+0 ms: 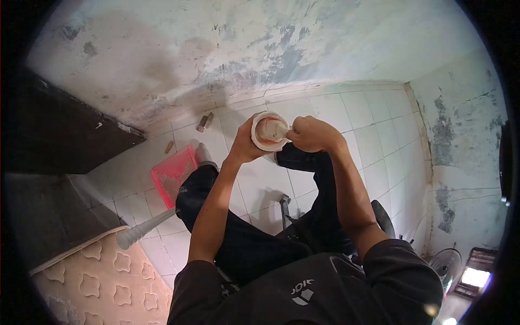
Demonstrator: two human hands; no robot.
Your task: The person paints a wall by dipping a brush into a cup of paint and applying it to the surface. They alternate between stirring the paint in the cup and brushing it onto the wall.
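Fingers of the left hand [244,143] clasped the cup [267,148] from its left | mouth and long axis faced the head | right hand [313,134] curled close at its right rim, grip contents unclear

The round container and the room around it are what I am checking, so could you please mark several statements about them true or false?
1. The left hand holds the round container. True.
2. The dustpan on the floor is blue. False: it is pink.
3. The right hand rests on the dustpan. False: it is at the container's rim.
4. The floor has pale tiles. True.
5. The wall is spotless. False: it has dark, worn patches.
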